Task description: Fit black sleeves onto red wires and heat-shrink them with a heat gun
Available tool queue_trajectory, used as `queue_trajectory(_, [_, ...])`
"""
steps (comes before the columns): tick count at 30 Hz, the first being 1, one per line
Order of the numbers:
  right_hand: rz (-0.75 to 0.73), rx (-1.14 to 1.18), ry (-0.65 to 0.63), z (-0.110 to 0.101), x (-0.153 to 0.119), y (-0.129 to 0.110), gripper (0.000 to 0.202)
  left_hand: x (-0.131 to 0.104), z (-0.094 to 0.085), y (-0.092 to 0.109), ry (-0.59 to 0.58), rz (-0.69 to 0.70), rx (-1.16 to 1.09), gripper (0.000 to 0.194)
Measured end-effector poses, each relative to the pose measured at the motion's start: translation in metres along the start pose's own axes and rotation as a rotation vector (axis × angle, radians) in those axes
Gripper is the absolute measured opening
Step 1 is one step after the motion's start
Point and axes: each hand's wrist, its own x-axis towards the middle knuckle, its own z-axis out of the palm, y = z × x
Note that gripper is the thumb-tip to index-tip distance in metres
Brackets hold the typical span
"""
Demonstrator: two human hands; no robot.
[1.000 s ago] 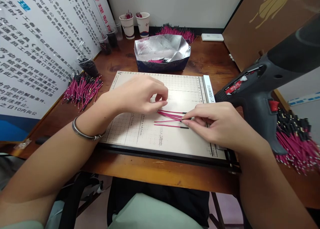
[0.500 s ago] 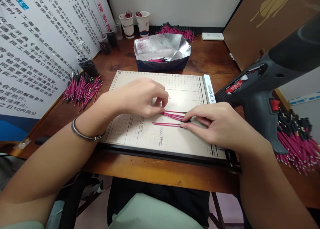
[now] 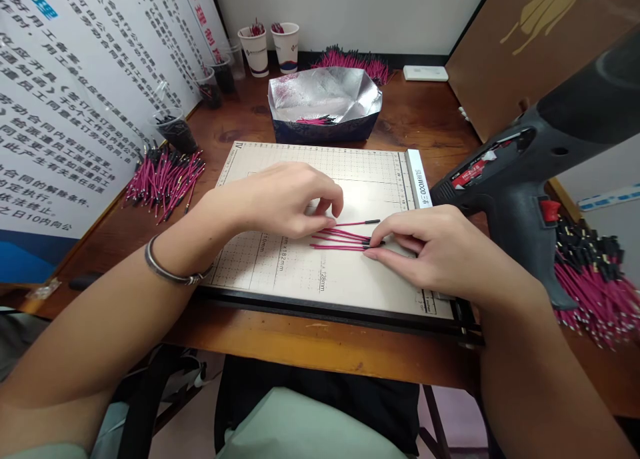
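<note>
Several thin pink wires (image 3: pixel 345 234) with black ends lie across the cream gridded board of a paper trimmer (image 3: pixel 295 285). My right hand (image 3: pixel 430 245) pinches the black ends of the lower wires between thumb and fingertips. My left hand (image 3: pixel 295 199), fingers curled, has its thumb and fingertip at the bare end of the uppermost wire. That wire's black end (image 3: pixel 373 222) lies apart from the right fingers. The left hand covers part of the board's grid.
A foil-lined box (image 3: pixel 325 129) with some wires stands behind the board. A black heat gun (image 3: pixel 520 159) rises at the right beside a wire heap (image 3: pixel 595 279). Another pink wire pile (image 3: pixel 165 179) lies left. Paper cups (image 3: pixel 287 49) and a white block (image 3: pixel 425 73) sit behind.
My left hand has shifted slightly right and toward me. The lower wires now lie closer together, and the top wire's black end stands farther from my right fingers.
</note>
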Motion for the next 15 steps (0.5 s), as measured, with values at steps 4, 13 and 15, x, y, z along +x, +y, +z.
queue_trajectory(4, [0.021,-0.012,0.037,0.0005,0.0001,0.0015,0.011,0.0015,0.0036,-0.0012,-0.001,0.023,-0.002,0.020])
queue_trajectory(13, [0.127,-0.062,0.100,0.0003,-0.0013,0.0060,0.009,0.0029,0.0061,0.0003,0.007,0.036,0.006,0.018])
queue_trajectory(15, [0.159,-0.071,0.107,0.0002,-0.0011,0.0061,0.008,0.0027,0.0059,0.0005,0.009,0.036,0.004,0.018])
